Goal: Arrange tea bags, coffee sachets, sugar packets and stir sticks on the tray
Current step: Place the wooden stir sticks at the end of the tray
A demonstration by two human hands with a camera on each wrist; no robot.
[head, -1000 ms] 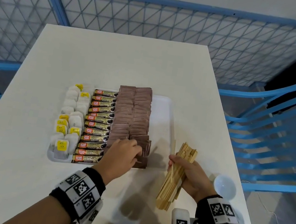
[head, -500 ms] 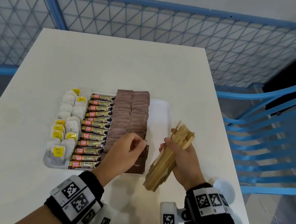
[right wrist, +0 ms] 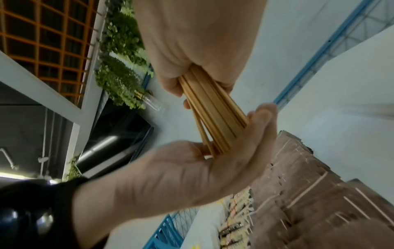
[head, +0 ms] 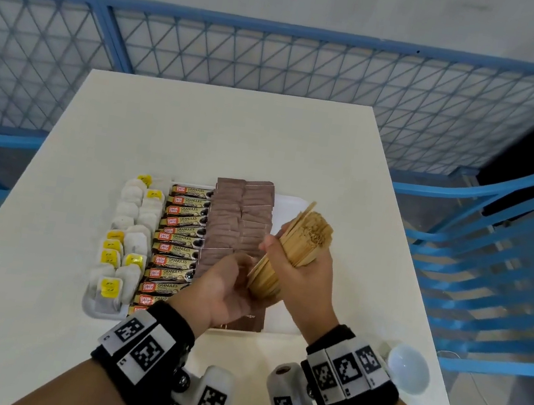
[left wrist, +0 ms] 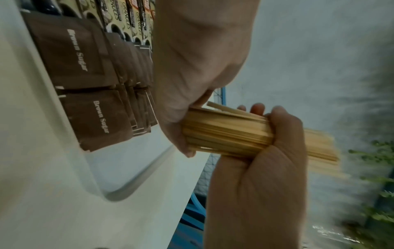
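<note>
From the head view, the right hand (head: 303, 277) sits at centre frame with its fingers curled round a thick bundle of wooden stir sticks (head: 297, 248), held tilted above the bare right part of the white tray (head: 287, 205). The left hand (head: 221, 292), just left of it, cups the bundle's lower end with loosely bent fingers. On the tray, from left to right, lie tea bags (head: 125, 236), a column of coffee sachets (head: 176, 241) and two columns of brown sugar packets (head: 239, 219). The tray rests on a white table (head: 200, 130), and a small white bowl (head: 407, 365) sits at the lower right.

In the left wrist view, the left hand (left wrist: 192, 67) comes down from the top, thumb and fingers closed on one end of the stir sticks (left wrist: 226, 134); the right hand (left wrist: 262, 176) wraps the bundle's middle from below. Packets marked "Brown Sugar" (left wrist: 85, 84) fill the left.

In the right wrist view, the right hand (right wrist: 198, 50) grips the sticks (right wrist: 211, 118) at the top, fingers pressed together, while the left hand (right wrist: 192, 176) lies palm-up beneath their ends.
</note>
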